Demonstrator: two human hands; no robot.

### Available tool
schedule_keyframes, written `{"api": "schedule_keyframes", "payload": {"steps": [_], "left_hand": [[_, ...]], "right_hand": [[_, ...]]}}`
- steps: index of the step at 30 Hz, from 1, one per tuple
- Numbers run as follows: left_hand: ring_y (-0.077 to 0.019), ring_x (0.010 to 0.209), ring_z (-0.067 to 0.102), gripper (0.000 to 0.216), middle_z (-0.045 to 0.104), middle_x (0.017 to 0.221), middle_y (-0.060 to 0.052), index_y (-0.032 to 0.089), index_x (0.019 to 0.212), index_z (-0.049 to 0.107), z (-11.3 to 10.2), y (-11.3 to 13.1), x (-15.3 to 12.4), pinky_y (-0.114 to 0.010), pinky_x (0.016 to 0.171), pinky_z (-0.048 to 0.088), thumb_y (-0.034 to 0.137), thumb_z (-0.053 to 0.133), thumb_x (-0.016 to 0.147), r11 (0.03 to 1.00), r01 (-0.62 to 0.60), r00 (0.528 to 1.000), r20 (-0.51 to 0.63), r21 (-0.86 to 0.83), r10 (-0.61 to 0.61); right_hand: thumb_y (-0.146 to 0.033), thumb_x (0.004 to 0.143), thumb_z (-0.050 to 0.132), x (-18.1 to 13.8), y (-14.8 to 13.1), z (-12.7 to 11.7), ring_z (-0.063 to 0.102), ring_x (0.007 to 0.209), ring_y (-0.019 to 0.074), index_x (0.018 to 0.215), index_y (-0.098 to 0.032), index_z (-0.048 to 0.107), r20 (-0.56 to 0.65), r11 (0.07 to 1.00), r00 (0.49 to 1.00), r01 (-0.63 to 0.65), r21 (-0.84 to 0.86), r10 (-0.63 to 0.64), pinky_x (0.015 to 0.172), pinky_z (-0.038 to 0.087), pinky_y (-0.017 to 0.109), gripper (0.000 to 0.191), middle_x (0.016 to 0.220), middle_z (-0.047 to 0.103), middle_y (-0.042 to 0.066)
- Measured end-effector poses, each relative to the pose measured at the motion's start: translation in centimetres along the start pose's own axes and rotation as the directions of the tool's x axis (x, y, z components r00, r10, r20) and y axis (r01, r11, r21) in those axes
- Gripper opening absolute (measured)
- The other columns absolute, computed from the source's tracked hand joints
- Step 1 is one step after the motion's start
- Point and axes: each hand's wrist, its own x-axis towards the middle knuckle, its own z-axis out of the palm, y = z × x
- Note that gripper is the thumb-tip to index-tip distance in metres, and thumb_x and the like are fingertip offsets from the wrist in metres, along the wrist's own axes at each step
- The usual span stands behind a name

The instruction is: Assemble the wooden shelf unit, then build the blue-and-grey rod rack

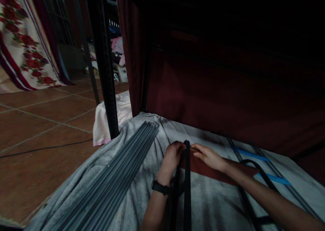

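A black tubular frame (187,187) with curved ends stands on the grey blanket, and a strip of brown cloth (218,171) stretches from its near bar toward the other curved bar (254,163) on the right. My left hand (174,153), with a black band on the wrist, is closed at the top bend of the left bar; its fingertips are partly hidden. On the other side of that bend, my right hand (207,155) pinches the upper edge of the brown cloth between thumb and fingers. The two hands nearly meet at the bar.
A bundle of long grey rods (122,170) lies left of my hands. Dark rods with blue bands (275,179) lie at the right. A black metal post (103,61) rises at the left edge, a maroon curtain (215,92) hangs behind, and a cable (48,148) crosses the tiled floor.
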Motion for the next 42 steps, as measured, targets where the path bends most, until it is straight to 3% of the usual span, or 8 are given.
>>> {"api": "schedule_keyframes", "payload": {"steps": [8,14,24,42], "left_hand": [[-0.0167,0.084,0.063,0.027,0.070,0.089,-0.005,0.017,0.088,0.073,-0.6,0.1,0.5,-0.026,0.077,0.046,0.004,0.050,0.084,0.996,-0.076,0.997,0.023,0.042,0.075],[-0.0151,0.081,0.063,0.030,0.069,0.086,-0.005,0.017,0.083,0.073,0.0,-0.2,0.6,-0.025,0.077,0.047,-0.003,0.051,0.078,0.999,-0.049,0.998,-0.026,0.009,0.049],[-0.0163,0.080,0.063,0.016,0.067,0.083,-0.005,0.017,0.083,0.074,-0.4,-1.2,1.2,-0.026,0.074,0.048,0.012,0.059,0.082,0.990,-0.069,0.998,-0.007,-0.126,0.068],[-0.0155,0.080,0.062,0.020,0.068,0.082,-0.003,0.018,0.078,0.070,-0.5,-0.4,1.1,-0.025,0.074,0.046,0.006,0.055,0.077,1.000,-0.012,1.000,0.009,-0.008,0.012]], "right_hand": [[-0.028,0.094,0.052,0.3,0.0,-0.2,0.063,0.114,0.0238,0.121,-0.025,0.061,-0.003,0.998,1.000,0.014,0.054,-0.014,0.099,0.047,0.038,0.028,0.121,0.069,0.005],[-0.027,0.094,0.052,0.0,0.2,0.1,0.062,0.119,0.0234,0.126,-0.025,0.061,-0.032,0.998,0.999,0.026,0.056,-0.025,0.104,0.046,0.039,0.033,0.128,0.068,0.005],[-0.024,0.092,0.055,0.5,1.3,0.1,0.062,0.119,0.0241,0.128,-0.024,0.062,-0.031,0.998,0.998,0.056,0.042,-0.055,0.103,0.048,0.040,0.037,0.128,0.068,0.006],[-0.027,0.093,0.056,0.8,1.0,-0.7,0.062,0.119,0.0238,0.127,-0.025,0.066,-0.013,0.991,0.994,0.109,0.081,-0.108,0.104,0.047,0.039,0.036,0.127,0.069,0.006]]}}
